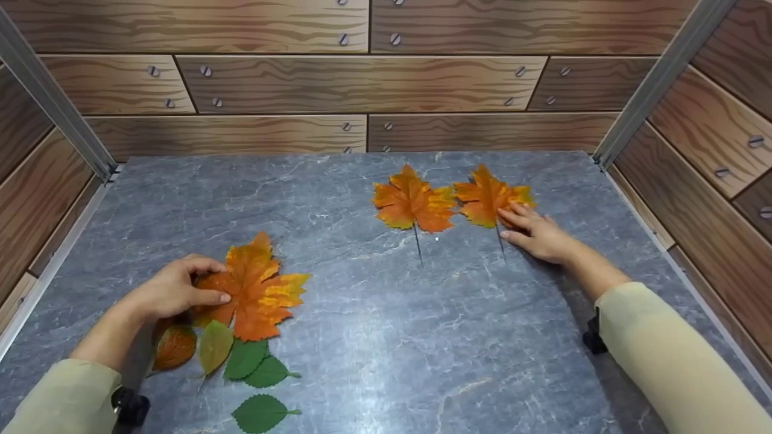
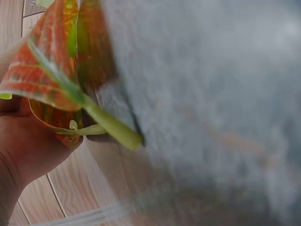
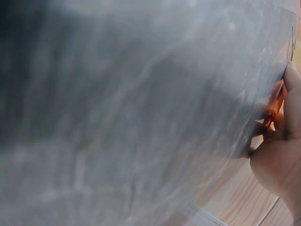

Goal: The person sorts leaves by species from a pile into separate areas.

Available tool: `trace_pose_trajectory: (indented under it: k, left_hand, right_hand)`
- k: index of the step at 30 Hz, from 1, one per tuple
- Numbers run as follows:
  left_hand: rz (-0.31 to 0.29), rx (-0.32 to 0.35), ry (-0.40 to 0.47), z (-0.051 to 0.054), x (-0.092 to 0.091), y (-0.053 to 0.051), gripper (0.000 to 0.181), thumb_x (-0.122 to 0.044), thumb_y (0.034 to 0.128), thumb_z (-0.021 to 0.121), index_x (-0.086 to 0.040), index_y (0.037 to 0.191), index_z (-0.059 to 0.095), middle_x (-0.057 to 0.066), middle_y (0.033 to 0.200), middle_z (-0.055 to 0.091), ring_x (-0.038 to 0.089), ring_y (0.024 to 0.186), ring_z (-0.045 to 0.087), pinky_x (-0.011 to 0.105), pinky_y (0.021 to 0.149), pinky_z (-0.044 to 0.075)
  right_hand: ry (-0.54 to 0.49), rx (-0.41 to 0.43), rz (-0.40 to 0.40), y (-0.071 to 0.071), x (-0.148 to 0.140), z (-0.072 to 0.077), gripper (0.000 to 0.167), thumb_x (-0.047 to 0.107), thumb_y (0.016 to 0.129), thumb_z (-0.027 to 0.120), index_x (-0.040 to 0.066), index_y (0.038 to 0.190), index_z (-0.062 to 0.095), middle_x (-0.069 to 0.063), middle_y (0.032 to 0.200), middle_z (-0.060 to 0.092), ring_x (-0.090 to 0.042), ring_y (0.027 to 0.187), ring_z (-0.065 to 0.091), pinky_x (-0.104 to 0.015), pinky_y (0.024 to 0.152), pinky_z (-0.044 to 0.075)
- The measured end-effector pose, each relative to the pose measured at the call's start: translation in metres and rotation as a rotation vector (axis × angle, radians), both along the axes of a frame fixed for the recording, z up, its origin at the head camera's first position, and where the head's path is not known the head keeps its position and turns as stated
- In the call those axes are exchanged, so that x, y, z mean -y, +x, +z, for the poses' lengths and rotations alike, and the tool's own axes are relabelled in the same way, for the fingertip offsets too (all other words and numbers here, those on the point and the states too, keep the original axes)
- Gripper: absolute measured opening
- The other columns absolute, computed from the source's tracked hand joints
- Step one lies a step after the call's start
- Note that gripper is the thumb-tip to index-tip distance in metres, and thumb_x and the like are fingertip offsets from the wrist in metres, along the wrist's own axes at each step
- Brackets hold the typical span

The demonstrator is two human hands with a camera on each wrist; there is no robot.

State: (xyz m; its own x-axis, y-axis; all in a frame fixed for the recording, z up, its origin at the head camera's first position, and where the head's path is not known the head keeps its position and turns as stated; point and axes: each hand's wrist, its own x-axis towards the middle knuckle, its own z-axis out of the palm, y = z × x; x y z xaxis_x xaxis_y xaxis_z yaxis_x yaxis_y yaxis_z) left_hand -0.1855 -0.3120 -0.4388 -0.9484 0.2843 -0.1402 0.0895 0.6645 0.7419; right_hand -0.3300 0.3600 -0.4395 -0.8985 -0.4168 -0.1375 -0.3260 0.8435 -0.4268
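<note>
- Tabletop [image 1: 512, 349], grey and marble-patterned, runs back to a wood-plank rear panel [image 1: 362, 84]; we see planks along both sides too, with a left metal post [image 1: 57, 90] and a right metal post [image 1: 657, 78] at the rear corners.
- Between our two hands lies a broad stretch of marbled surface, continuing toward the front of the head view; a narrower strip separates each hand from its nearer side edge.
- Our left hand [image 1: 172, 286], at the front left, grips the left side of the large orange maple leaf [image 1: 256, 289], thumb across its face and fingers bent at its edge, tips slightly apart; some fingers are hidden.
- That leaf's lower side meets the upper green leaf [image 1: 244, 360], which overlaps the middle green leaf [image 1: 269, 372]; a brown-orange leaf [image 1: 175, 348] and a yellow-green leaf [image 1: 215, 348] lie just beside them, and the lower green leaf [image 1: 259, 413] sits apart, nearer us.
- Our right hand [image 1: 540, 235], near the rear right, has its fingers loosely extended, touching the lower right of the right maple leaf [image 1: 482, 199], thumb beside its stem [image 1: 501, 241]; how firmly it presses we cannot tell.
- Just left of it lies the middle maple leaf [image 1: 413, 202], lobe tips close together, stem toward us.
- Both wrist views show us mostly blurred grey surface.
</note>
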Motion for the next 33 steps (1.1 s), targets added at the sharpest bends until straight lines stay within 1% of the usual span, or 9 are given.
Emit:
trace_pose_trajectory:
  k: [6, 10, 13, 16, 20, 23, 26, 30, 33]
  left_hand:
    - [0.02, 0.031, 0.09, 0.002, 0.006, 0.003, 0.046, -0.024, 0.0958, 0.083, -0.004, 0.135, 0.068, 0.015, 0.131, 0.066, 0.022, 0.109, 0.06, 0.026, 0.086, 0.052]
    - [0.036, 0.047, 0.152, 0.007, 0.007, 0.004, 0.045, -0.021, 0.0975, 0.081, -0.002, 0.136, 0.066, 0.015, 0.125, 0.069, 0.017, 0.1, 0.065, 0.027, 0.08, 0.056]
    - [0.049, 0.073, 0.204, 0.013, 0.005, 0.004, 0.049, -0.02, 0.0992, 0.078, -0.001, 0.142, 0.062, 0.016, 0.123, 0.07, 0.015, 0.095, 0.069, 0.029, 0.078, 0.059]
    - [0.059, 0.096, 0.255, 0.021, 0.001, 0.005, 0.056, -0.022, 0.1008, 0.077, -0.003, 0.15, 0.057, 0.02, 0.132, 0.068, 0.015, 0.101, 0.071, 0.029, 0.082, 0.06]
    - [0.06, 0.098, 0.318, 0.032, -0.009, 0.003, 0.064, -0.025, 0.1013, 0.076, -0.009, 0.158, 0.05, 0.021, 0.142, 0.064, 0.019, 0.113, 0.072, 0.031, 0.09, 0.06]
    - [0.068, 0.077, 0.342, 0.041, -0.017, 0.0, 0.068, -0.024, 0.1013, 0.076, -0.016, 0.162, 0.046, 0.02, 0.142, 0.065, 0.02, 0.115, 0.072, 0.032, 0.091, 0.061]
    - [0.108, 0.036, 0.347, 0.05, -0.025, -0.004, 0.066, -0.023, 0.1008, 0.076, -0.018, 0.161, 0.048, 0.017, 0.139, 0.068, 0.019, 0.111, 0.074, 0.033, 0.087, 0.062]
    - [0.19, -0.057, 0.334, 0.06, -0.035, -0.01, 0.046, -0.024, 0.0994, 0.078, -0.008, 0.141, 0.069, 0.008, 0.126, 0.075, 0.015, 0.098, 0.076, 0.032, 0.079, 0.064]
    - [0.23, -0.1, 0.32, 0.068, -0.043, -0.015, 0.035, -0.025, 0.1002, 0.078, -0.003, 0.128, 0.077, 0.002, 0.119, 0.076, 0.013, 0.092, 0.076, 0.031, 0.075, 0.064]
  right_hand:
    - [-0.004, -0.014, 0.004, 0.0, -0.001, 0.0, 0.066, 0.042, 0.113, 0.052, 0.006, 0.166, 0.035, -0.028, 0.173, 0.013, -0.051, 0.159, 0.003, -0.075, 0.121, -0.001]
    - [-0.002, -0.01, -0.001, 0.0, -0.001, 0.002, 0.067, 0.043, 0.112, 0.052, 0.007, 0.166, 0.034, -0.028, 0.173, 0.012, -0.051, 0.159, 0.003, -0.074, 0.122, -0.001]
    - [0.004, -0.005, -0.004, 0.0, -0.001, 0.002, 0.067, 0.044, 0.113, 0.051, 0.008, 0.166, 0.034, -0.027, 0.174, 0.011, -0.049, 0.16, 0.003, -0.073, 0.122, -0.001]
    - [0.003, -0.004, -0.005, 0.001, -0.001, 0.0, 0.067, 0.044, 0.113, 0.051, 0.008, 0.166, 0.034, -0.027, 0.174, 0.011, -0.049, 0.16, 0.003, -0.073, 0.122, -0.001]
    - [-0.004, -0.003, -0.001, 0.001, -0.001, -0.002, 0.067, 0.043, 0.113, 0.052, 0.007, 0.166, 0.034, -0.027, 0.173, 0.012, -0.05, 0.159, 0.002, -0.075, 0.121, -0.001]
    - [-0.007, -0.003, 0.0, 0.001, -0.002, -0.002, 0.067, 0.042, 0.113, 0.051, 0.007, 0.166, 0.034, -0.028, 0.173, 0.012, -0.05, 0.159, 0.002, -0.076, 0.12, -0.002]
    - [-0.003, -0.005, -0.002, 0.001, -0.002, -0.003, 0.067, 0.043, 0.113, 0.051, 0.007, 0.166, 0.034, -0.028, 0.173, 0.013, -0.05, 0.159, 0.002, -0.075, 0.121, -0.002]
    - [-0.002, -0.003, -0.003, 0.0, -0.001, -0.003, 0.066, 0.042, 0.113, 0.05, 0.007, 0.166, 0.034, -0.028, 0.173, 0.013, -0.05, 0.159, 0.003, -0.075, 0.121, -0.002]
    - [-0.002, -0.002, -0.002, 0.0, -0.001, -0.002, 0.066, 0.042, 0.113, 0.05, 0.007, 0.166, 0.033, -0.028, 0.173, 0.013, -0.05, 0.159, 0.003, -0.074, 0.121, -0.001]
